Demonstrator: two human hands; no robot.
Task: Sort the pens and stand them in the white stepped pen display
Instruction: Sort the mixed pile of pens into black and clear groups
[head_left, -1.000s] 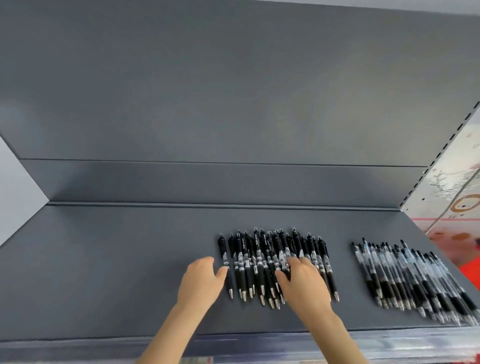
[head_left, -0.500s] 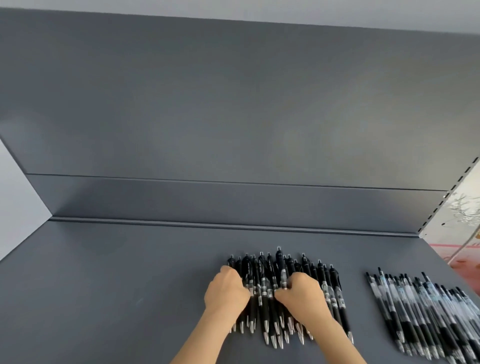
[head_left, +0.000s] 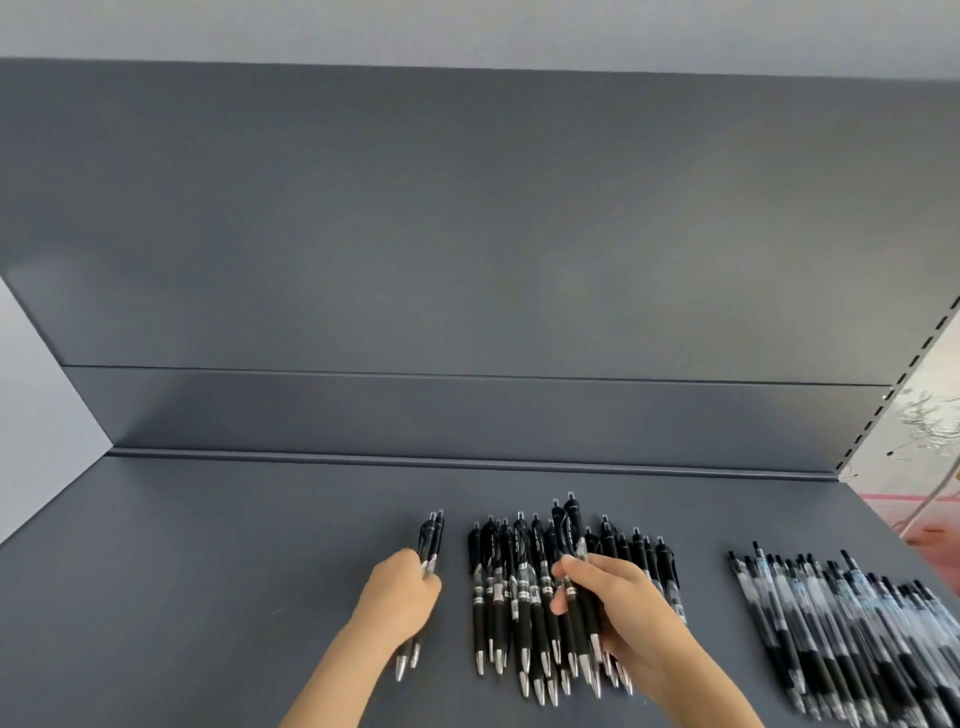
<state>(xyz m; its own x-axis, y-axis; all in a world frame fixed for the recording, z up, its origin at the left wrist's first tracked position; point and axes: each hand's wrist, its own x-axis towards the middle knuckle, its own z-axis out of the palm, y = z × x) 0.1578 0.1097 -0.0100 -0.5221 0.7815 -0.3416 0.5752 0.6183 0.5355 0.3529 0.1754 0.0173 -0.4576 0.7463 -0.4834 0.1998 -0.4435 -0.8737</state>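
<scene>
Gripped two pens (head_left: 432, 540) in curled left hand (head_left: 400, 605), just left of the pile (head_left: 498, 587). Held more pens (head_left: 569, 525) in right hand (head_left: 618, 608), over the right part of the pile. Found the pile flat near the front edge of the shelf (head_left: 208, 571), clear pens (head_left: 831, 623) apart by its front right corner.

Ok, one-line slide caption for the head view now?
Left hand grips two black pens beside the central pile; right hand grips a raised bunch from it, on a grey shelf.
</scene>
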